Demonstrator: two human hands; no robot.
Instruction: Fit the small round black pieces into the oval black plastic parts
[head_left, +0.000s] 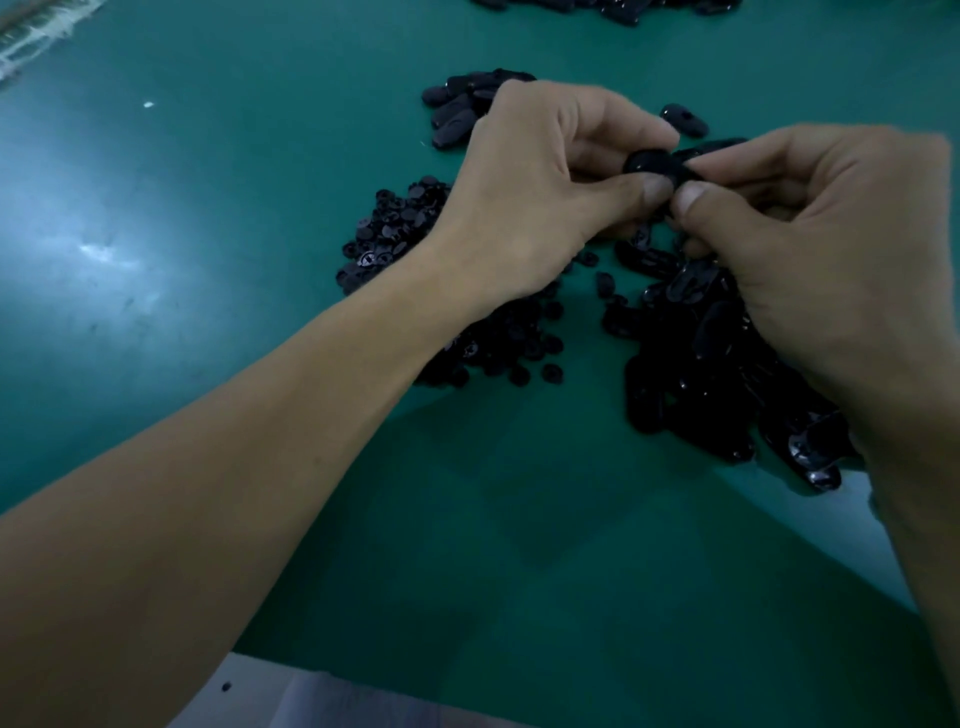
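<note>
Both hands meet above the green table. My left hand pinches a black oval plastic part between thumb and fingers. My right hand pinches the same part from the right, thumb against it; whether a small round piece lies under its fingertips is hidden. A pile of small round black pieces lies under my left wrist. Loose oval black parts are heaped below my right hand.
A smaller heap of black oval parts lies beyond my left hand, with one oval part apart at its right. More black parts sit at the far edge. The table's near edge runs along the bottom.
</note>
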